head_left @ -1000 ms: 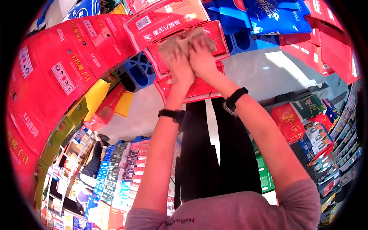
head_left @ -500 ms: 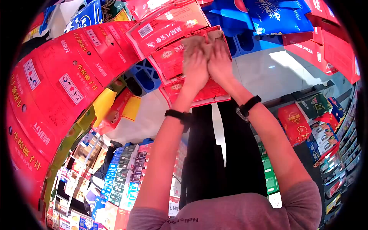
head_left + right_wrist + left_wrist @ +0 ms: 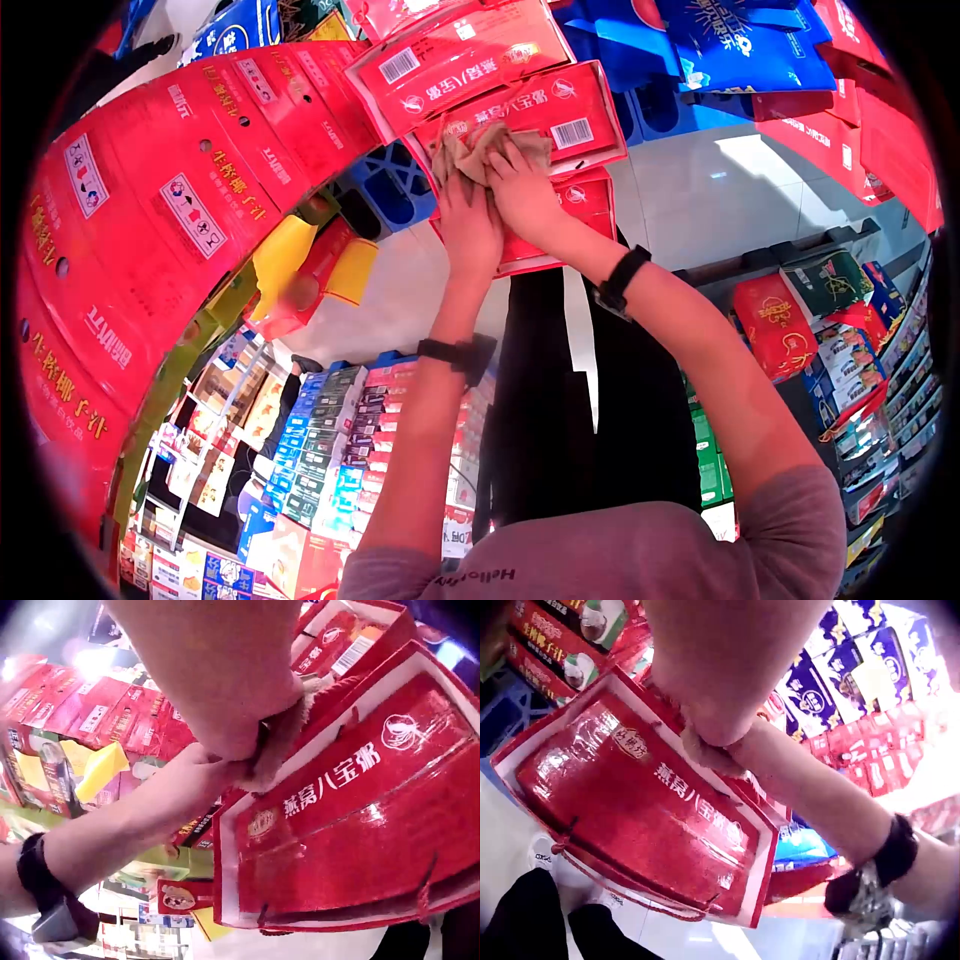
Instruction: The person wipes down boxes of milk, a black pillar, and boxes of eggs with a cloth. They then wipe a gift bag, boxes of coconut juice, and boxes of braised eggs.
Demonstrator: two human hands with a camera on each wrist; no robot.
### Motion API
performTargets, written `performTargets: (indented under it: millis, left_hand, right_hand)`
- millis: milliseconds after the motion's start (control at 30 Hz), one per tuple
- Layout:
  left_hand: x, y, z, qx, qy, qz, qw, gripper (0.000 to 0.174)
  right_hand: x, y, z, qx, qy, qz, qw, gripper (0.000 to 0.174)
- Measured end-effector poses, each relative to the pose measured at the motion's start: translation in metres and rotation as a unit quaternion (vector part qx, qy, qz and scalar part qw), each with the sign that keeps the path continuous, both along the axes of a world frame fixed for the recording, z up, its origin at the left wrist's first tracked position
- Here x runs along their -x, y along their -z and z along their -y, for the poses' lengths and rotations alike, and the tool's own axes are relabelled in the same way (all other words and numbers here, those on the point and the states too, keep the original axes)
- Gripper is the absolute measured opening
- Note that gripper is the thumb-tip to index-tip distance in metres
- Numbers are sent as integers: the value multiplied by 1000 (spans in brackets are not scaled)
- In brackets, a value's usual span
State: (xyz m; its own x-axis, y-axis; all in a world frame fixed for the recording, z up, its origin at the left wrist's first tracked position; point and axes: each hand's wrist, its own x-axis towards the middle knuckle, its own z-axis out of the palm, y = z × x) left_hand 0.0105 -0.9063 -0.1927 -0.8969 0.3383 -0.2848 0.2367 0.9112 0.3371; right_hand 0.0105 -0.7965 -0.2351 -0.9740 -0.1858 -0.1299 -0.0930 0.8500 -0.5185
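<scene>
A crumpled brown cloth (image 3: 487,157) lies over the left part of a red gift box (image 3: 585,105) with white lettering and a barcode. My right hand (image 3: 525,197) presses the cloth from above, fingers spread across it. Beside it my left hand (image 3: 470,228) pushes at the cloth's lower left edge, its fingertips partly hidden in the folds. In the left wrist view, the cloth (image 3: 705,755) shows under the hands at the far side of a red box (image 3: 630,795) with a rope handle. The right wrist view shows the cloth (image 3: 281,742) bunched below the right hand.
More red boxes (image 3: 465,60) stand stepped behind and in front of the wiped one. Large red cartons (image 3: 150,190) stack up at the left, by a blue crate (image 3: 390,190). Blue gift bags (image 3: 745,45) stand at the back right. Shelves with packages (image 3: 850,350) line the right.
Both hands and the cloth slid right across the box, then back to its left part. The barcode at the box's right end is now uncovered.
</scene>
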Motion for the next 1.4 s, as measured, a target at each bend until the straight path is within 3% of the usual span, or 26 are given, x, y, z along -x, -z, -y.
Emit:
performTargets:
  millis: [67,100,133,167,200,267,333,367,433,467,533,667,733,800,867,1000,1033,1067,1200,1300,1400]
  left_hand:
    - [3,-11,1,-35,-91,35,995,32]
    - [4,-7,1,-81,-100,15,992,24]
    - [5,-4,1,-84,-103,11,991,24]
    - [5,-1,-1,-126,-138,49,981,22]
    - [5,0,-5,-168,-172,86,967,21]
    - [6,-5,-19,-206,-169,17,964,23]
    - [17,-26,-41,-329,-209,11,921,30]
    - [26,-32,-50,-320,-156,-76,931,35]
    - [50,-41,-65,-312,-123,-124,934,35]
    - [67,-42,-72,-297,-79,-178,935,35]
    - [100,-42,-80,-249,-47,-234,939,34]
    - [148,10,-59,-126,23,-206,970,28]
    - [149,55,-32,-56,43,-217,974,31]
    - [157,55,-12,-58,53,-210,975,31]
    - [157,33,3,34,41,-135,989,28]
    - [139,22,30,51,24,-149,987,26]
    - [133,22,32,40,-6,-108,993,24]
    - [129,23,33,30,-37,-64,997,22]
    - [123,25,33,-59,-83,-68,993,20]
    - [113,20,4,-127,-61,-81,987,24]
    - [111,24,-29,-66,-7,-95,993,22]
  right_hand:
    - [4,0,1,57,9,-54,997,27]
    - [11,-7,-7,96,-10,1,995,26]
    - [17,-11,-13,132,-29,53,989,26]
    - [14,2,-11,179,31,48,982,26]
    - [17,-3,-20,175,27,43,983,26]
    - [24,-33,-45,259,79,94,958,27]
    - [37,-60,-60,282,113,61,951,28]
    - [45,-74,-68,271,140,11,952,27]
    - [54,-83,-75,206,188,-86,957,26]
    - [68,-84,-77,199,181,-87,959,26]
    - [95,-83,-80,74,179,-108,975,25]
    - [127,-4,-75,17,95,-77,992,26]
    - [131,20,-58,-7,79,-154,985,28]
    - [137,38,-40,17,61,-112,992,28]
    - [134,21,-20,66,19,-83,994,30]
    - [130,22,19,48,-46,-67,996,26]
    - [125,21,26,110,-10,-58,992,25]
    - [120,22,27,112,-8,-59,992,25]
    - [103,0,4,69,-10,-52,996,28]
    - [97,-3,-23,-10,19,-98,995,30]
    - [96,-3,-41,-59,63,-129,988,30]
